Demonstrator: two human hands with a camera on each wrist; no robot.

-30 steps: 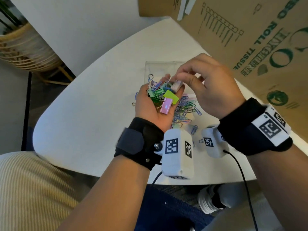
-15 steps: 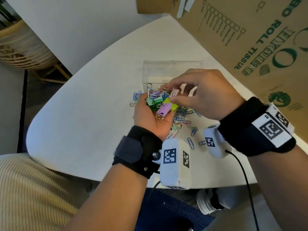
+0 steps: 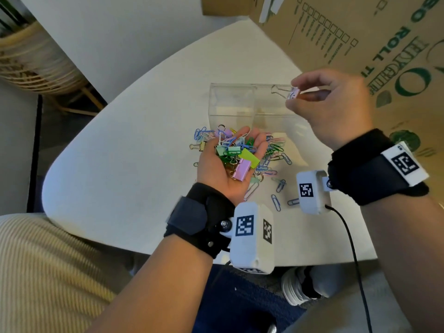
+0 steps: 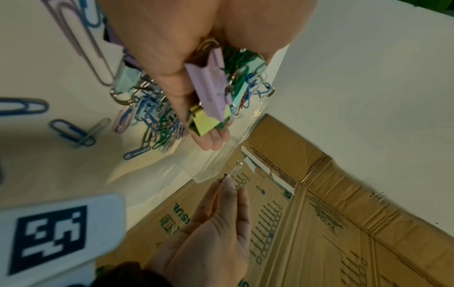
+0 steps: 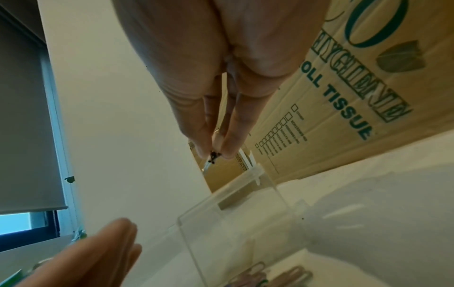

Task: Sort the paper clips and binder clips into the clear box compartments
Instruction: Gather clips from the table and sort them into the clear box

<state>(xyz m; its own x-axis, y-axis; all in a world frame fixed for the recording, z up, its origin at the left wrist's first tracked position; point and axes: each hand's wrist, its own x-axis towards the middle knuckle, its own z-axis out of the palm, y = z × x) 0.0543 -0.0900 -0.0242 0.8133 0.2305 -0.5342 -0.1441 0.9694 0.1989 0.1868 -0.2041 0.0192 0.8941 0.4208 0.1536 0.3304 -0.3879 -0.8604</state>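
My left hand [image 3: 230,162] lies palm up over the table, cupped round a heap of coloured clips [image 3: 236,153]: green, pink and yellow binder clips with paper clips among them. My right hand [image 3: 322,102] is raised over the clear box [image 3: 231,102] and pinches a small white binder clip [image 3: 292,93] with a smiley face, its wire handles pointing left. In the right wrist view the fingertips [image 5: 229,149] press on that binder clip [image 5: 212,155] above the clear box's wall [image 5: 230,229]. More paper clips [image 3: 276,155] lie scattered on the table under and beside my left hand.
A large cardboard carton [image 3: 360,44] stands against the table's far right side, close behind the clear box. The white table [image 3: 134,150] has a rounded left edge. A wicker basket [image 3: 31,56] stands on the floor at far left. A cable [image 3: 353,248] hangs from my right wrist camera.
My right hand has lifted the white smiley binder clip out of the heap in my left palm and carried it up and right, over the clear box. The left hand has stayed cupped.
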